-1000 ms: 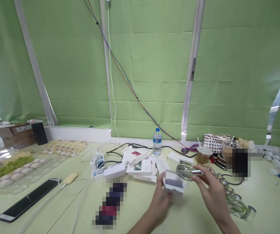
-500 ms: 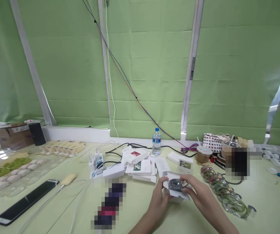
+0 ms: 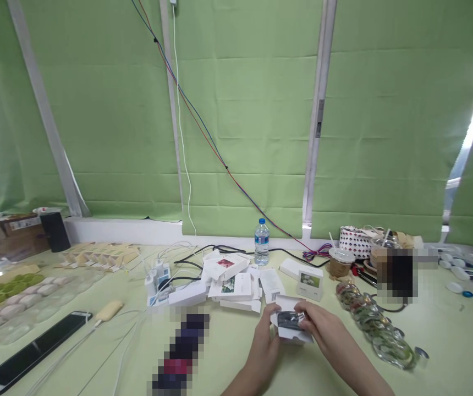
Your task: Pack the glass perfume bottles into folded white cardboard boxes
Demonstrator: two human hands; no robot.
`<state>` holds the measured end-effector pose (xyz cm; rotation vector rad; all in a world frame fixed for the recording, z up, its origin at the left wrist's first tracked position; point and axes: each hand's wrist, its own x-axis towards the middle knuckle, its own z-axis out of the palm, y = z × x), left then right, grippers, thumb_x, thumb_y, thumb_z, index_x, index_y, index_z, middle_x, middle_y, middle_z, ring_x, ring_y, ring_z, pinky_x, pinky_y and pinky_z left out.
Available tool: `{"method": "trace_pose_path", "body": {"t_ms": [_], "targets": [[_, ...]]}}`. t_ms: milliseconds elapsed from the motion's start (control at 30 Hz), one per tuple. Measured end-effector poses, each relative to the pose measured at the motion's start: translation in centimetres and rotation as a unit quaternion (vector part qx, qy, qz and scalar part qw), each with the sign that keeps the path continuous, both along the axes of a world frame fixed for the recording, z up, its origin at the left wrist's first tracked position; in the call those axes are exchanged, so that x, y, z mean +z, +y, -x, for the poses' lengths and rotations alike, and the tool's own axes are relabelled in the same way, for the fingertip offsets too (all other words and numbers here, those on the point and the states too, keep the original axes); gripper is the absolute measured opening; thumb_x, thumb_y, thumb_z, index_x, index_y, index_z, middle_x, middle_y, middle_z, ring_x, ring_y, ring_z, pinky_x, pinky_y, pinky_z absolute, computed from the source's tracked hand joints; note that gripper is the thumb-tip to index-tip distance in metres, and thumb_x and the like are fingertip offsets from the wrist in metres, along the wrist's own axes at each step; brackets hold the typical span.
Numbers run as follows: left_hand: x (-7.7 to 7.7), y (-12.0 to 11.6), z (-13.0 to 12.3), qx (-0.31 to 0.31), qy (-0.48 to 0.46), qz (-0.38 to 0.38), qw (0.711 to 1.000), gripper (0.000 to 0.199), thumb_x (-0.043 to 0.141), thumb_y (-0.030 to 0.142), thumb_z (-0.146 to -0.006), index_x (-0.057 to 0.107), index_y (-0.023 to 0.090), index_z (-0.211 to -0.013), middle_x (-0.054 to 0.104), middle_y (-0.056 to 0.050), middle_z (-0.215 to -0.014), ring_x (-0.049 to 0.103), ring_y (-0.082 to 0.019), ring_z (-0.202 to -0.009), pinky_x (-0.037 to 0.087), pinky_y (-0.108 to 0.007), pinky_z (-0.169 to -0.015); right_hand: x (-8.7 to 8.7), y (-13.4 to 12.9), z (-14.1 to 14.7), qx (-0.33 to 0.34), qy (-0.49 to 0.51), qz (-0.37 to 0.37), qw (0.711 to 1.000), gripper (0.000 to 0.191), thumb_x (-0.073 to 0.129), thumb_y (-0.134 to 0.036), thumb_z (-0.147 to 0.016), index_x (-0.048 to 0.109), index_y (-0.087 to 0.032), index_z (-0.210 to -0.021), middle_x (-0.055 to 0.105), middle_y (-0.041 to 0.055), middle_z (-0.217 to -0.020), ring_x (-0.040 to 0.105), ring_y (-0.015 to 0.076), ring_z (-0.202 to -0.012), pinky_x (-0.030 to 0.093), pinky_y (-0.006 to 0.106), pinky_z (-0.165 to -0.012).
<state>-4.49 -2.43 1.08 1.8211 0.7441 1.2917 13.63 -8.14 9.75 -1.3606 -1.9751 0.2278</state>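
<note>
In front of me, a small white carton (image 3: 292,334) is open, its flaps folded out. My left hand (image 3: 264,335) is closed around the carton's left side. A dark, shiny item (image 3: 288,319) sits in the opening; its kind is not clear. At its right end, near a silvery part, the fingers of my right hand (image 3: 321,329) are pinched together. Just behind my hands lies a white flap-like card with a barcode (image 3: 271,285). A white box with a flower picture (image 3: 309,284) stands behind my right hand.
A pile of white boxes (image 3: 230,286) lies left of the water bottle (image 3: 262,242). On the right are a row of glass jars (image 3: 374,324) and an iced drink cup (image 3: 340,263). Leftward lie a tablet-like device (image 3: 34,349), cables and egg-like items in trays (image 3: 26,300).
The dark item sits lower in the carton, and the carton is tilted more toward me. Both hands have shifted slightly left and down in view. The camera view has also shifted a little.
</note>
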Motion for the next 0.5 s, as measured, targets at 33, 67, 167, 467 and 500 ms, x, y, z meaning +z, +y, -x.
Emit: {"method": "trace_pose_path", "body": {"t_ms": [33,67,167,467,500], "targets": [[0.1,0.0,0.0,0.000,0.005,-0.001,1.000,0.042,0.051,0.012,-0.081,0.047,0.022,-0.121,0.061,-0.007,-0.117,0.057,-0.025,-0.104,0.043,-0.036,-0.093,-0.2,0.2,0.1,-0.003,-0.014,-0.010,1.000,0.028,0.042,-0.010,-0.085,0.060,-0.025,-0.101,0.071,0.0028,-0.095,0.068,0.0177,-0.083,0.053,0.026,-0.071],[0.2,-0.1,0.0,0.000,0.008,-0.001,1.000,0.042,0.051,0.013,-0.081,0.047,0.023,-0.122,0.061,-0.007,-0.117,0.057,-0.025,-0.104,0.043,-0.036,-0.092,-0.4,0.4,0.2,-0.005,-0.031,-0.021,0.999,0.029,0.043,-0.008,-0.083,0.061,-0.025,-0.099,0.071,0.0025,-0.092,0.068,0.0178,-0.081,0.052,0.026,-0.071],[0.5,-0.2,0.0,-0.001,0.014,0.007,1.000,0.040,0.051,0.015,-0.083,0.047,0.023,-0.122,0.062,-0.006,-0.116,0.057,-0.024,-0.103,0.043,-0.036,-0.092,-0.8,0.9,0.6,-0.007,-0.075,-0.053,0.996,0.032,0.044,-0.004,-0.080,0.062,-0.023,-0.098,0.071,0.0034,-0.090,0.068,0.0193,-0.081,0.053,0.028,-0.071],[0.3,-0.1,0.0,-0.011,0.003,0.004,1.000,0.038,0.051,0.021,-0.085,0.046,0.024,-0.123,0.062,-0.008,-0.118,0.058,-0.025,-0.103,0.045,-0.037,-0.091,-1.7,0.8,1.1,-0.040,-0.102,-0.118,0.987,0.032,0.040,-0.009,-0.088,0.057,-0.024,-0.111,0.067,0.0046,-0.094,0.068,0.0180,-0.073,0.051,0.025,-0.059],[0.3,-0.1,0.0,-0.012,0.002,0.006,1.000,0.038,0.052,0.022,-0.085,0.046,0.023,-0.123,0.062,-0.008,-0.119,0.058,-0.025,-0.104,0.045,-0.038,-0.092,-1.6,0.7,1.1,-0.045,-0.100,-0.117,0.987,0.029,0.041,-0.010,-0.089,0.057,-0.024,-0.109,0.067,0.0037,-0.090,0.068,0.0181,-0.071,0.051,0.025,-0.058]]}}
